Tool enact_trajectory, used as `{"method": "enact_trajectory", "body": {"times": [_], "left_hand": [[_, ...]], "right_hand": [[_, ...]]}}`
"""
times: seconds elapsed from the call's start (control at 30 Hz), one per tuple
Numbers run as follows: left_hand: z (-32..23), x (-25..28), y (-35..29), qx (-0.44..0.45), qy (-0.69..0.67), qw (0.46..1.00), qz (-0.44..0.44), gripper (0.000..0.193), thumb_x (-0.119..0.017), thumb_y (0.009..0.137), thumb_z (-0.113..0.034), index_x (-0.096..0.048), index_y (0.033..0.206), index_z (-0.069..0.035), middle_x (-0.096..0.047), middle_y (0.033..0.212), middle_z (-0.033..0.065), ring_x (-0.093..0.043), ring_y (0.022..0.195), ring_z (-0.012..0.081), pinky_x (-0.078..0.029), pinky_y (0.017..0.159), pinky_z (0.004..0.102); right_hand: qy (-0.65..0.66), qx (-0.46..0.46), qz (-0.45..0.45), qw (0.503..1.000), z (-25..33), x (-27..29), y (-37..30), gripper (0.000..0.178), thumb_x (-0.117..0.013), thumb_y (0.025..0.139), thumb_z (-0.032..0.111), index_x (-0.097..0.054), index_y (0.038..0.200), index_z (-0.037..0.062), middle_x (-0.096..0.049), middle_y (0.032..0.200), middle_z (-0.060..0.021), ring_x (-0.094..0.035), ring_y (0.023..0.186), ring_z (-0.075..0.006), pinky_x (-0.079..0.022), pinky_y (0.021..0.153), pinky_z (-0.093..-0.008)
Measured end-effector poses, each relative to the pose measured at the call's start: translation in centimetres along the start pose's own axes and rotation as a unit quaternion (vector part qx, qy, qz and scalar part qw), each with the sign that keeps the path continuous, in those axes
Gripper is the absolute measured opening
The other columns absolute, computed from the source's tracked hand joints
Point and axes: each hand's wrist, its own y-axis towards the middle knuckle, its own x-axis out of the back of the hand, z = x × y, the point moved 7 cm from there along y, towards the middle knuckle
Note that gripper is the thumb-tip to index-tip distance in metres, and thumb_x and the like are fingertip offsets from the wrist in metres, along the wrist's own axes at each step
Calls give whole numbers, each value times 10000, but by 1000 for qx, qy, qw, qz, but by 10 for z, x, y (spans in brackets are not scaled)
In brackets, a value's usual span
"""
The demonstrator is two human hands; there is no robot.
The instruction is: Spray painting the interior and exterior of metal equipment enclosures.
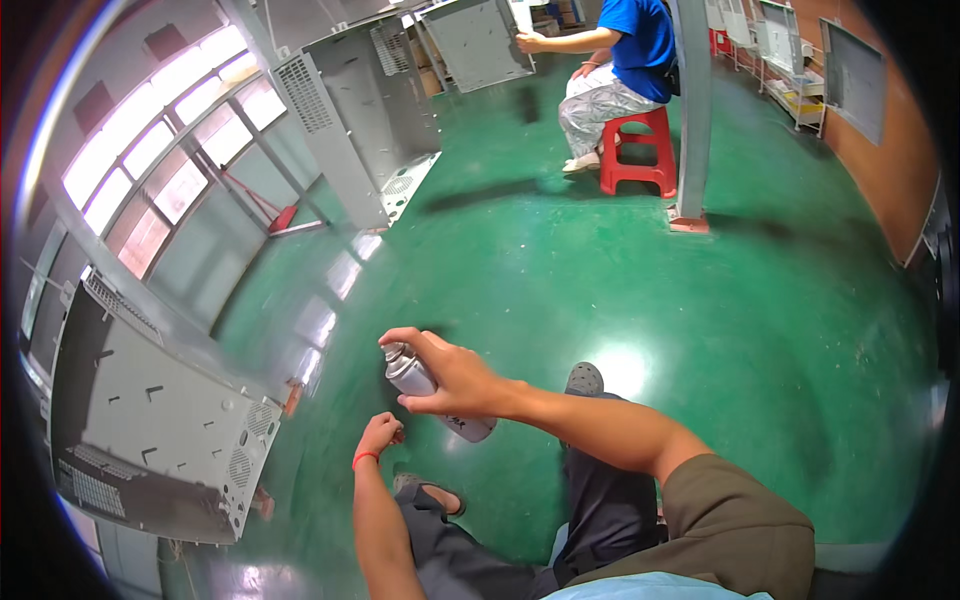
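The silver aerosol spray can (410, 375) is right of the grey perforated metal housing (170, 400), well apart, its top tilted toward that housing. The right hand (458, 375) has its fingers wrapped round the body, index finger at the nozzle (390, 351); an accidental press could send stray mist, and a loosened grip could drop the smooth can. The right forearm slants inward toward the housing, elbow bent. The left hand (379, 433), nearer the housing, has curled fingers; I cannot tell whether they hold anything.
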Motion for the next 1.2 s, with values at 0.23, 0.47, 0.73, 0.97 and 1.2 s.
{"method": "enact_trajectory", "body": {"times": [0.23,0.47,0.73,0.97,1.2], "left_hand": [[-10,-33,0,107,41,992,45,234,-668,992,-333,-610,981,-106,-730,834,58,-736,786,186,-538,710,350],[-24,-35,7,127,51,989,48,264,-663,1021,-358,-557,961,-123,-701,841,22,-755,842,191,-560,755,370],[-26,-30,28,135,54,988,55,259,-636,1015,-383,-587,1000,-129,-744,923,50,-752,877,199,-537,805,391],[-38,-25,45,133,60,987,60,271,-656,1012,-381,-538,958,-143,-669,808,-5,-745,842,174,-539,795,385],[-45,-18,64,133,63,987,61,264,-653,1012,-384,-556,986,-139,-692,843,10,-739,836,174,-529,772,371]], "right_hand": [[-23,-1,1,1000,-14,23,5,759,-794,848,264,-425,1510,243,-603,1310,-174,-679,1135,-366,-570,950,-468],[-22,-6,6,1000,-25,36,15,758,-798,842,251,-428,1503,233,-613,1279,-177,-690,1088,-364,-577,917,-467],[-34,3,5,999,-39,42,30,767,-801,841,260,-424,1508,224,-614,1287,-181,-691,1088,-373,-577,914,-475],[-32,-1,12,999,-51,48,44,772,-803,844,267,-424,1515,224,-614,1322,-191,-689,1125,-388,-574,929,-484],[-35,4,11,999,-64,55,60,770,-805,847,269,-421,1514,229,-618,1309,-190,-689,1115,-388,-576,922,-485]]}}
